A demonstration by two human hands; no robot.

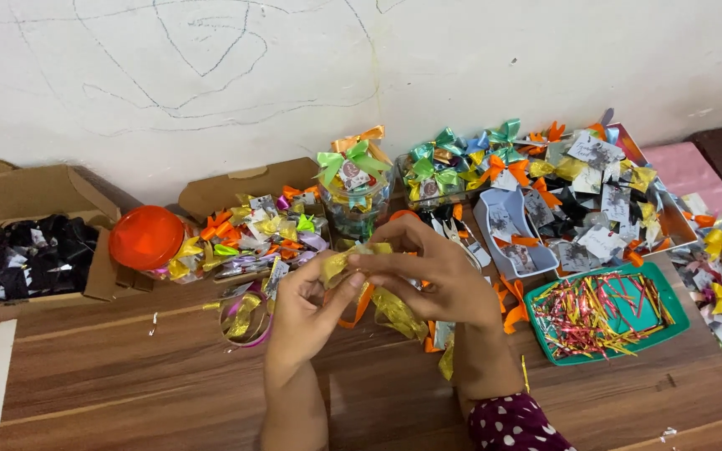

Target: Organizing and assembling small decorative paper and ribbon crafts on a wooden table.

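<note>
Both hands, left hand (304, 305) & right hand (436, 280), pinching crinkly gold ribbon (353, 259), glossy wood table (127, 367)

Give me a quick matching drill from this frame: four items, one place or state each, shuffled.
Items:
1. gold ribbon
2. orange lid
3. green tray
4. clear jar

Places or states:
A. topped with a green bow, behind the hands
B. pinched between left hand and right hand
C. at the person's right, holding shiny foil strips
D. at the person's left, beside the cardboard box of black bows

Pairs: 1-B, 2-D, 3-C, 4-A
</note>
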